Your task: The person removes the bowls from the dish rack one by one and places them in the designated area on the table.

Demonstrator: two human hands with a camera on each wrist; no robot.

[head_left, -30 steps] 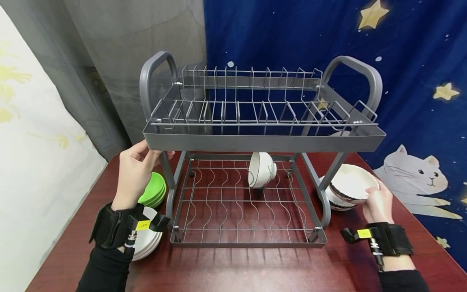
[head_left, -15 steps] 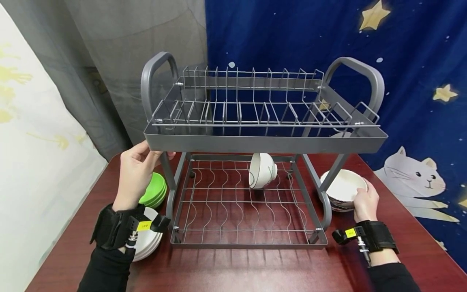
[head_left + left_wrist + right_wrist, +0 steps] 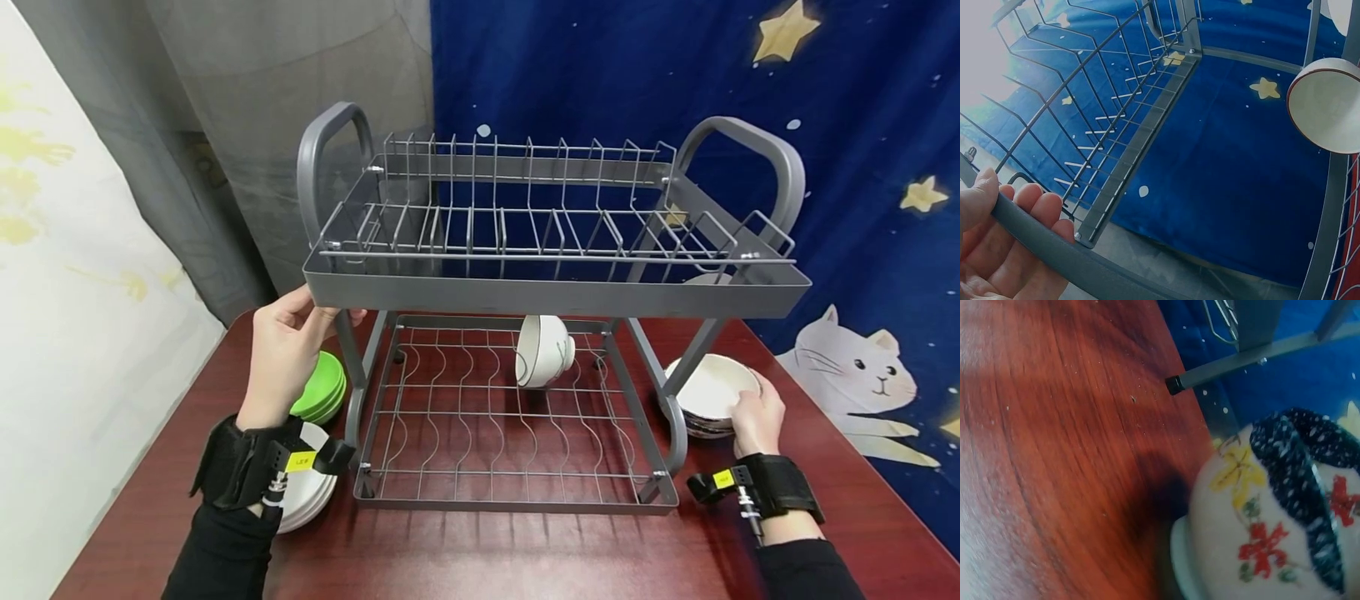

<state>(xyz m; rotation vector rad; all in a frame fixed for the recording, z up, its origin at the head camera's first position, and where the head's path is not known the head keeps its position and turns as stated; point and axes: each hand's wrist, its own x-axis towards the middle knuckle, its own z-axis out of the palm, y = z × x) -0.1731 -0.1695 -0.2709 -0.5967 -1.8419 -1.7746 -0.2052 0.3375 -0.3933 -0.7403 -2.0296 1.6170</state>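
Observation:
My left hand [image 3: 281, 354] grips the left front of a grey two-tier dish rack [image 3: 555, 297]; in the left wrist view its thumb and fingers wrap a grey frame bar [image 3: 1044, 237]. To the right of the rack, my right hand [image 3: 759, 417] holds the right rim of a white bowl [image 3: 711, 385], the top one of a nested stack on the table. The right wrist view shows a bowl's outside [image 3: 1222, 550] with red and yellow flowers and a dark speckled band; the hand is out of that view. Another white bowl [image 3: 546, 352] stands on its side on the lower tier.
Left of the rack are stacked green bowls [image 3: 322, 387] and stacked white plates [image 3: 306, 492], partly behind the left wrist. A pale round dish [image 3: 712, 278] shows behind the rack's right end. Blue curtain [image 3: 600, 75] hangs behind the reddish-brown table [image 3: 480, 554].
My right hand has brought the top bowl left and down from a tilted pose onto the stack. The left hand keeps its grip on the rack; the head view has shifted slightly.

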